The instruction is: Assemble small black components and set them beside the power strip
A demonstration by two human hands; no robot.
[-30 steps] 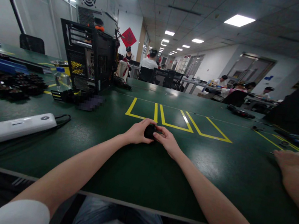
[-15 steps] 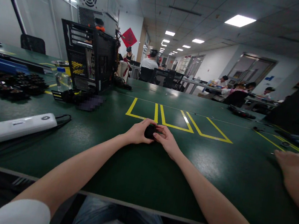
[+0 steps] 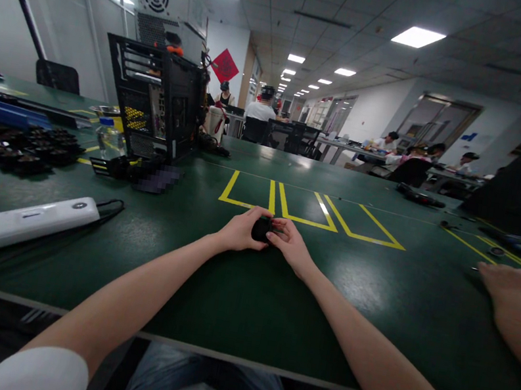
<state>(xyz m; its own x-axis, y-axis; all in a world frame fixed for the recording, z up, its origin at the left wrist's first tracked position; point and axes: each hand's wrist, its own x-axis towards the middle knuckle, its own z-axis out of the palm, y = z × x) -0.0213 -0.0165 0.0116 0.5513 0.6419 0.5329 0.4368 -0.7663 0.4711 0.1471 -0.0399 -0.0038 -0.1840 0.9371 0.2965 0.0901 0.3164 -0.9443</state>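
A small black rounded part (image 3: pixel 261 229) sits between my two hands, just above or on the green table (image 3: pixel 242 305); its exact kind is too dark to tell. My left hand (image 3: pixel 243 229) curves round its left side, thumb below and fingers above. From the right, my right hand (image 3: pixel 289 240) pinches its edge with thumb and fingertips. Just beyond the hands, yellow tape outlines (image 3: pixel 303 219) mark the tabletop.
A white device with a black cable (image 3: pixel 28 226) lies at the left. Behind it are a pile of black parts (image 3: pixel 31 150), a clear bottle (image 3: pixel 110 140) and an open computer case (image 3: pixel 159 98). Another person's hand (image 3: pixel 507 286) rests at the right edge.
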